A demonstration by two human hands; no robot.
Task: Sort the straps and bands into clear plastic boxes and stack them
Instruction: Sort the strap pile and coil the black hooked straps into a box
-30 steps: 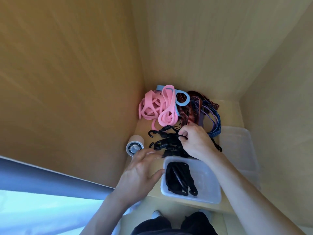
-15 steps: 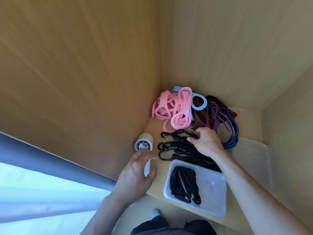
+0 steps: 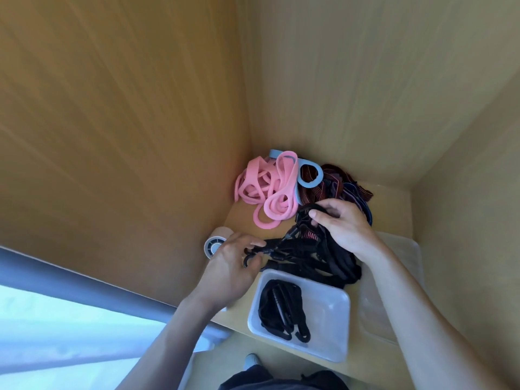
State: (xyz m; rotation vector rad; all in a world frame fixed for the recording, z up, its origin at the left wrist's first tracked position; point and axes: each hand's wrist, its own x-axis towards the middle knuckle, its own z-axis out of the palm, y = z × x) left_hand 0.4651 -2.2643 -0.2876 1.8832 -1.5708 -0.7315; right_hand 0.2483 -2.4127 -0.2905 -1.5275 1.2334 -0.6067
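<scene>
A tangle of black bungee cords (image 3: 306,257) with hooks lies on the wooden shelf (image 3: 242,220). My left hand (image 3: 228,266) pinches the hooked ends at the tangle's left. My right hand (image 3: 343,226) grips a loop of the same cords at the top right, lifting it slightly. In front, a clear plastic box (image 3: 332,313) holds one coiled black cord (image 3: 281,311). Behind lie pink bands (image 3: 270,187), a light blue band (image 3: 309,175) and dark red and blue striped straps (image 3: 346,187).
A white roll (image 3: 215,243) stands by the left wall beside my left hand. A second clear box (image 3: 394,291) sits at the right. Wooden walls close the shelf on the left, back and right. My dark trousers (image 3: 281,378) show below the shelf edge.
My left hand moved from the shelf edge up onto the hooks and closed on them. My right hand shifted right and pulled a cord loop upward.
</scene>
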